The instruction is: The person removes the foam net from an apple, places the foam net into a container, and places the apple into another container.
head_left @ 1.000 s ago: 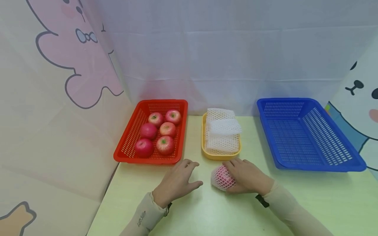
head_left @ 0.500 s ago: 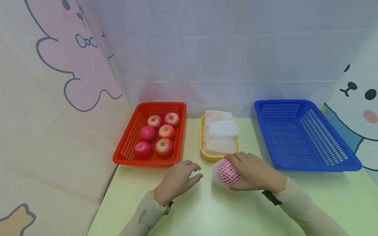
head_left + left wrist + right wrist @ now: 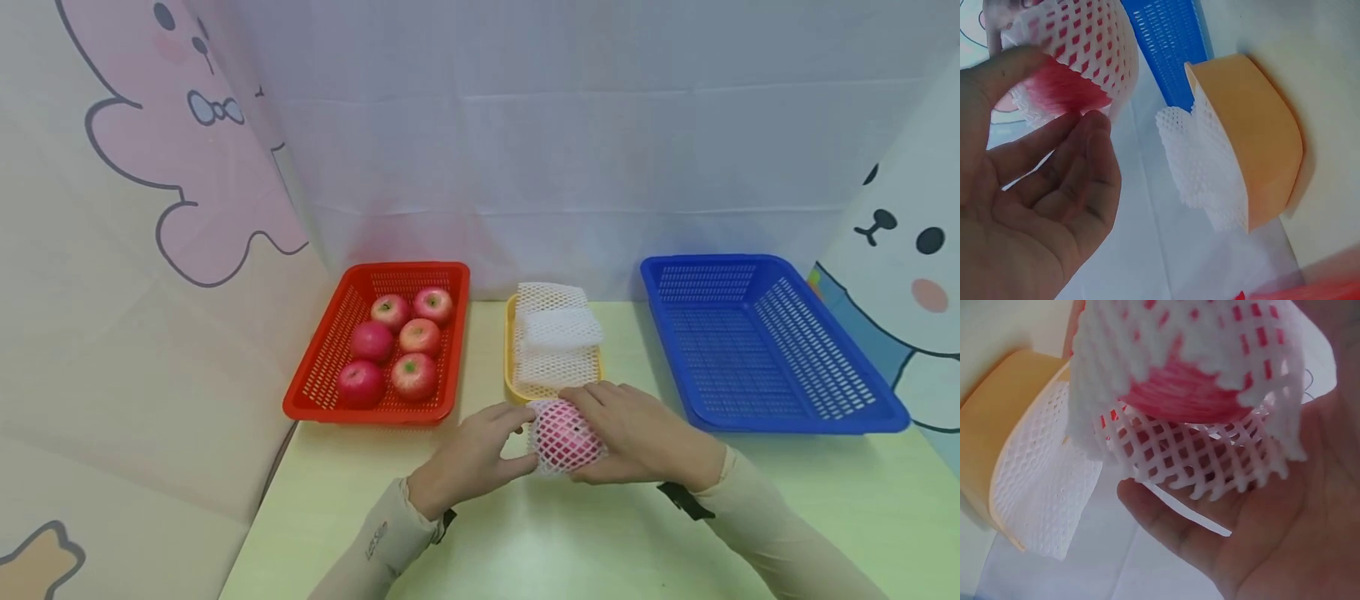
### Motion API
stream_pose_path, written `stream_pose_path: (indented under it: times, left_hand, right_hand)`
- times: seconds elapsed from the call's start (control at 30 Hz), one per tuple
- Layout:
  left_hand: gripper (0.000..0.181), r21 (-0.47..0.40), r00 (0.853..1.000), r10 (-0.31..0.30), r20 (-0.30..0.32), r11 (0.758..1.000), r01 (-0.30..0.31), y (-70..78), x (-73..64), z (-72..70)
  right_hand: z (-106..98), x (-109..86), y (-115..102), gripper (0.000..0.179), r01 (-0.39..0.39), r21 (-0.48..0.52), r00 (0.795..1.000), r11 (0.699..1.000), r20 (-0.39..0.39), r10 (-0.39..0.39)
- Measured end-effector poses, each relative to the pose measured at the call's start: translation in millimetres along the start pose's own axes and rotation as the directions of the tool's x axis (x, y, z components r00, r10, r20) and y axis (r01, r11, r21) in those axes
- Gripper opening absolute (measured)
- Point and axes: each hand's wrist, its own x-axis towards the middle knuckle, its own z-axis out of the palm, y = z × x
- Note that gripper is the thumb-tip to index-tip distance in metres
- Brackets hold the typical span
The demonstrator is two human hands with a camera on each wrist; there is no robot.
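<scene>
A red apple (image 3: 1063, 90) sits inside a white foam net (image 3: 566, 437), just in front of the yellow basket. My right hand (image 3: 641, 437) grips it from the right, fingers over the far side and thumb near the front. From the left, my left hand (image 3: 476, 454) reaches the net's open end, thumb and bent fingertips at its edge on either side of the bare red skin. In the right wrist view, the net's jagged rim (image 3: 1210, 484) stands out beyond the apple.
A red basket (image 3: 450, 400) with several bare apples (image 3: 415, 377) stands at the left. Flattened foam nets (image 3: 558, 329) lie in the small yellow basket (image 3: 509, 358) behind the hands. To the right is a large blue basket (image 3: 697, 400) with nothing inside.
The right hand has lifted and tilted the netted apple, moving slightly back with it. The left hand has come in from the left and now meets the net's end.
</scene>
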Motion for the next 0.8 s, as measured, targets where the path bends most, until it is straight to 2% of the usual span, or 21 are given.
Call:
stream_pose_path:
  times: [0.13,0.23,0.37,0.53,0.63,0.8]
  left_hand:
    - [0.056,-0.064,0.999,0.007,0.045,0.998,-0.004,-1.1,3.0,2.6]
    - [0.061,-0.049,0.999,0.034,0.03,0.998,-0.032,-2.2,5.8,5.3]
    - [0.065,-0.03,0.999,0.049,0.001,0.998,-0.049,-2.5,8.0,7.3]
    - [0.074,-0.029,1.0,0.019,-0.001,0.999,-0.019,-2.6,7.7,5.9]
    - [0.076,-0.04,1.0,0.001,0.014,0.999,0.0,-3.8,6.5,4.1]
    - [0.074,-0.053,0.999,-0.025,0.032,0.998,0.026,-7.2,4.9,1.7]
  right_hand:
    - [0.3,3.2,-2.3,0.09,0.01,0.08,1.0,0.997,-0.02,-0.008]
    - [0.2,5.8,-5.2,0.09,0.007,0.142,1.0,0.99,-0.009,-0.006]
    - [-0.2,7.9,-7.9,0.093,0.007,0.168,1.0,0.986,0.006,-0.008]
    - [-1.9,5.9,-5.8,0.095,0.007,0.184,0.999,0.983,0.033,-0.014]
    - [-5.4,3.3,-3.0,0.087,0.011,0.21,0.998,0.978,0.055,-0.023]
    - [-11.1,0.5,1.1,0.059,0.023,0.258,0.998,0.966,0.043,-0.035]
